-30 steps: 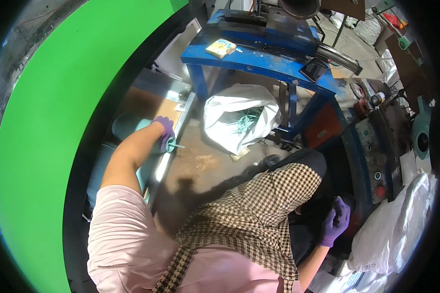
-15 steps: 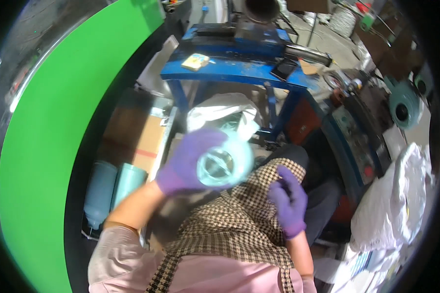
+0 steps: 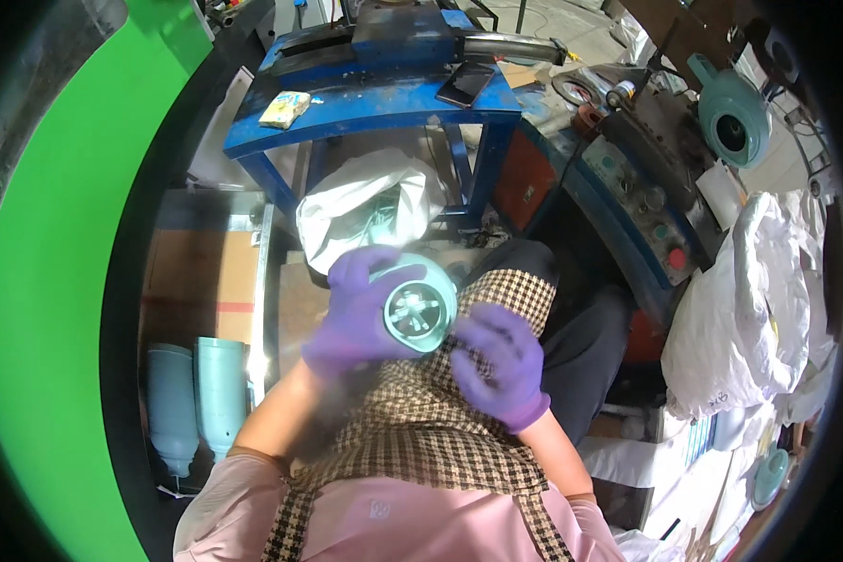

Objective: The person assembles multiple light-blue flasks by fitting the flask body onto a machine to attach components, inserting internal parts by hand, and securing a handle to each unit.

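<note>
In my purple-gloved left hand [image 3: 361, 314] is a light teal plastic housing [image 3: 441, 286], gripped round its left side above my lap. Its round opening faces up and shows pale spoke-like fins inside. Just right of it hovers my right hand [image 3: 504, 363], also gloved in purple. The fingers are apart and slightly blurred, with nothing between them; whether a fingertip touches the rim is hard to tell. Beyond the housing, a white sack [image 3: 332, 220] holds thin teal scraps. Two similar cylindrical housings, one blue-grey [image 3: 171, 403] and one teal [image 3: 220, 389], lie to my left.
A blue metal bench [image 3: 365, 112] stands ahead, bearing a yellowish block [image 3: 285, 110] and a dark phone [image 3: 465, 84]. On the right are a control panel with a red button [image 3: 676, 258] and a full white sack [image 3: 735, 323]. A cardboard box [image 3: 201, 272] sits left, beside a green panel [image 3: 56, 309].
My right hand has moved up and left to beside the housing. The housing has tilted, so its opening and inner fins show more clearly. The whole view has shifted.
</note>
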Demonstrator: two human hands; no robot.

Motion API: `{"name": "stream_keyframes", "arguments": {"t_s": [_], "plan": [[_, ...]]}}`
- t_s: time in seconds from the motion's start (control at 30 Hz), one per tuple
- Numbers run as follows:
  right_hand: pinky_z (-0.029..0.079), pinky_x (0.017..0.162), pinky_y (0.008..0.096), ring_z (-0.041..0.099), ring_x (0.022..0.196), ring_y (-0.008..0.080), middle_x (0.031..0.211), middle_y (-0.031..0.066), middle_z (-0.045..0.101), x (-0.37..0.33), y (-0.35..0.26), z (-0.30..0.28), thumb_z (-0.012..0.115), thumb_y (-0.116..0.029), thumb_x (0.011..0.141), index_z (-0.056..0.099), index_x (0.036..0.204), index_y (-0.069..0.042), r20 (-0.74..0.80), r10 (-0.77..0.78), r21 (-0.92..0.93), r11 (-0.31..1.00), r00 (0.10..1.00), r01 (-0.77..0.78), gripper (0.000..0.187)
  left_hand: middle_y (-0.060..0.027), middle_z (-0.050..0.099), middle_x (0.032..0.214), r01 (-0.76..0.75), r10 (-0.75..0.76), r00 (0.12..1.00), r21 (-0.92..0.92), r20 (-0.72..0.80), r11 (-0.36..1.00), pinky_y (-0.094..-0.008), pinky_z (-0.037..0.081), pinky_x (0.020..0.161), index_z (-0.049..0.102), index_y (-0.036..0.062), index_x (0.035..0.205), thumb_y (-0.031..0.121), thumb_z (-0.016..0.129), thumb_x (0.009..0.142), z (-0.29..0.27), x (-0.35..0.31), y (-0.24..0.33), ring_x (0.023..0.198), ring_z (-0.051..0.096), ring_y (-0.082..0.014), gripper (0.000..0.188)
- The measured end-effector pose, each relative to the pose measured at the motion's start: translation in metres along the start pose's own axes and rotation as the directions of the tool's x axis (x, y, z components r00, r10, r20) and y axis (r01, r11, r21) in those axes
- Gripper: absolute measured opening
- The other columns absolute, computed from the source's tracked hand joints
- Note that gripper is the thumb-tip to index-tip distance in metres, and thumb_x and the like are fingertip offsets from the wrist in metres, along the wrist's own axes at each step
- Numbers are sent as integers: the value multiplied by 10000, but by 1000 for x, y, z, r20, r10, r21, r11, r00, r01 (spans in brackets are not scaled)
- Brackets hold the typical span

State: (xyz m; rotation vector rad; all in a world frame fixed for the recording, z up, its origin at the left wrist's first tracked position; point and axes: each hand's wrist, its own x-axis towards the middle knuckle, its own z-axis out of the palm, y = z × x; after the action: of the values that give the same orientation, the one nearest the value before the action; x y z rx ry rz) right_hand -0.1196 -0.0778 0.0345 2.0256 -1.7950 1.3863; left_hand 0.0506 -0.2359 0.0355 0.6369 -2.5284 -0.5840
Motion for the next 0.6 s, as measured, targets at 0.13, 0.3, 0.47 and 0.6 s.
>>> {"name": "stream_keyframes", "arguments": {"t_s": [0.13, 0.3, 0.47, 0.6], "plan": [[583, 762, 415, 700, 915, 348, 1267, 208, 630, -15, -13, 15, 840, -268, 741, 659, 1220, -112, 274, 34, -91, 996, 961, -9, 536, -162, 593, 1315, -99, 86, 987, -88, -135, 991, -485, 360, 1137, 689, 54, 1132, 374, 855, 642, 25, -13, 14, 1285, 530, -335, 609], [531, 758, 449, 678, 931, 323, 1296, 159, 613, -47, -7, 18, 772, -286, 803, 594, 1298, -112, 358, 196, -113, 980, 913, -166, 554, -121, 686, 1184, -244, 239, 943, 7, -233, 970, -512, 364, 1116, 681, 64, 1128, 411, 829, 612, 43, -11, 31, 1211, 591, -333, 639], [568, 784, 420, 699, 900, 346, 1205, 111, 679, -41, 5, 17, 790, -313, 793, 654, 1208, -155, 369, 317, -92, 948, 874, -305, 464, -129, 688, 1177, -247, 236, 946, -20, -223, 969, -515, 403, 1078, 687, 47, 1114, 375, 826, 679, 54, 0, 40, 1170, 612, -345, 563], [551, 740, 437, 675, 936, 334, 1182, 110, 623, -77, 31, 62, 731, -198, 811, 630, 1184, -140, 412, 313, 2, 939, 855, -345, 391, -115, 689, 1170, -223, 248, 934, 121, -258, 967, -549, 390, 1089, 680, 42, 1104, 355, 812, 717, 78, -20, 27, 1190, 608, -363, 515]]}}
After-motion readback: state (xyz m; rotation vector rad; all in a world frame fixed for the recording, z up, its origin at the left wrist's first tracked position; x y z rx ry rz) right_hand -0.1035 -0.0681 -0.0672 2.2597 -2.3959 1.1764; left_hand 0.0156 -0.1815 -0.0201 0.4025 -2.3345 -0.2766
